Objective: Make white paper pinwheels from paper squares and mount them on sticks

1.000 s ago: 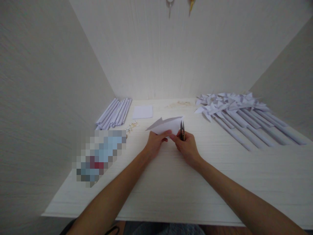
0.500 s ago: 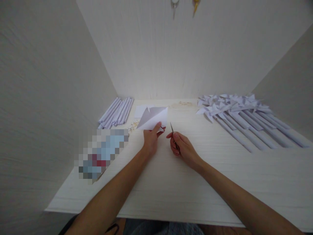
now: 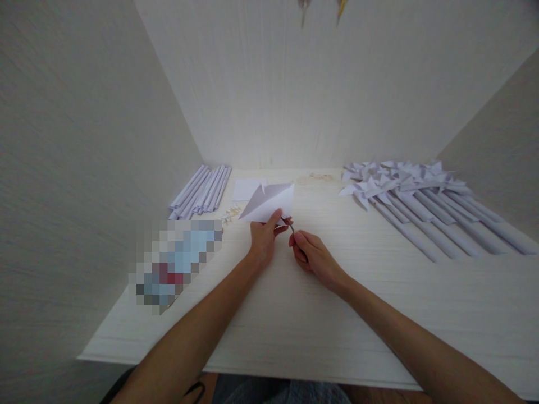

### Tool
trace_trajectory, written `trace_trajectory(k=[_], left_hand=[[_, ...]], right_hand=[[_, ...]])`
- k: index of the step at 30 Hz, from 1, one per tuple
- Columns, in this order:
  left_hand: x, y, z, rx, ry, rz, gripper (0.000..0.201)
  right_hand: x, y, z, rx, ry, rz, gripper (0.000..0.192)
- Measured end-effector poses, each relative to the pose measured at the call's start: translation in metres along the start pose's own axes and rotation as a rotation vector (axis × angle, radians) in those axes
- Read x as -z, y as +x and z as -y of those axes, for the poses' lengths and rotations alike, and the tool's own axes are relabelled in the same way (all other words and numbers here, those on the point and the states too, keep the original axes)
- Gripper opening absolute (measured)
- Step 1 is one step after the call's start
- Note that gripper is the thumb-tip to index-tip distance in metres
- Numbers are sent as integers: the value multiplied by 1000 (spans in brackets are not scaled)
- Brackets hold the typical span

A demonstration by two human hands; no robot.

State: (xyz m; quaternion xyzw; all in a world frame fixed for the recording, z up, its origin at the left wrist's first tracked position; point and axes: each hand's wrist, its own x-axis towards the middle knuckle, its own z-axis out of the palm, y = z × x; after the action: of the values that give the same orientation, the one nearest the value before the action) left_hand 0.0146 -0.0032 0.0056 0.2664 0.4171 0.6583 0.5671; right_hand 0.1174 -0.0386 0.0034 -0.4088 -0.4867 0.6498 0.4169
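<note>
My left hand [image 3: 263, 242] pinches a creased white paper sheet [image 3: 272, 201] above the table, thumb on top and fingers beneath. A slit shows at the sheet's far edge. In my right hand [image 3: 312, 252] is a slim pair of scissors [image 3: 292, 228], its handles mostly hidden by my fingers. The blades point up and left and reach the sheet's near right corner, close to my left fingertips. How far they stand apart is too small to tell.
Rolled paper sticks [image 3: 201, 193] lie at the back left. Flat paper [image 3: 244, 189] and small yellowish bits [image 3: 231, 214] lie behind my left hand. A blurred-out object [image 3: 181, 264] is at left. Paper pinwheels [image 3: 404, 185] on sticks are piled at right. Walls enclose the table [image 3: 278, 325].
My right hand has brought the scissors left to the paper's near right corner; before, they were apart from it. My left hand and the paper appear slightly further right.
</note>
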Motion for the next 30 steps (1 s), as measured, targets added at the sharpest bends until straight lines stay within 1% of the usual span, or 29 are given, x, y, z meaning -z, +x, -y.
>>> trace_trajectory(k=[12, 20, 30], left_hand=[[-1, 1, 1, -7, 29, -23, 15], [-1, 1, 1, -16, 37, -21, 15], [-1, 1, 2, -23, 31, -15, 15]], right_hand=[[-1, 0, 2, -22, -15, -23, 25], [-1, 1, 1, -22, -29, -27, 26], [1, 2, -1, 11, -101, -41, 27]])
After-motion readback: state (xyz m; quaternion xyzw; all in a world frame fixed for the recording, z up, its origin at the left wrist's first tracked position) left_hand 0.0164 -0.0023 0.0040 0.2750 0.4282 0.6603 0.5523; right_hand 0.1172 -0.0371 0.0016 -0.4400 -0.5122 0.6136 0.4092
